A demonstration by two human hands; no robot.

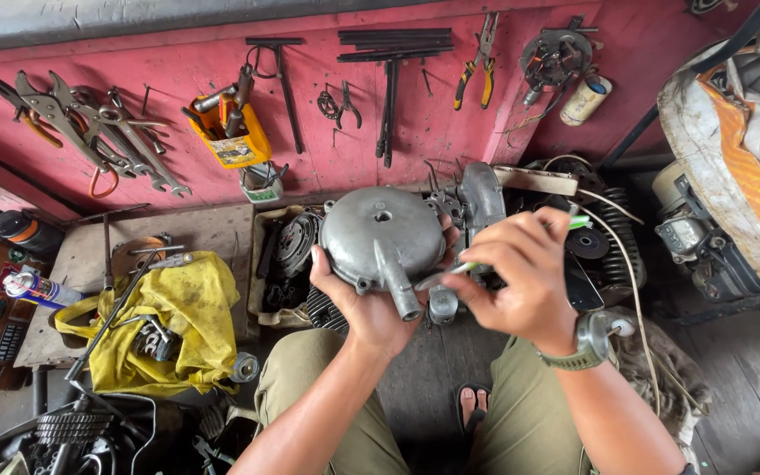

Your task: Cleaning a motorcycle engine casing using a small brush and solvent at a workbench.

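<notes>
A round grey metal cover is gripped by the left hand. Beside the cover, a thin green-handled tool is pinched by the right hand.

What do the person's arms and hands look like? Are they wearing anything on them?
Both arms are bare, with no sleeves showing and no gloves. The left hand wears nothing. The right hand has a grey-green wristwatch with a chunky strap on its wrist. No rings can be seen.

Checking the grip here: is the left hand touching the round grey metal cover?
Touching. The head view shows the left hand cupping the round grey metal cover from below, palm and thumb pressed against its lower rim, with no gap visible.
</notes>
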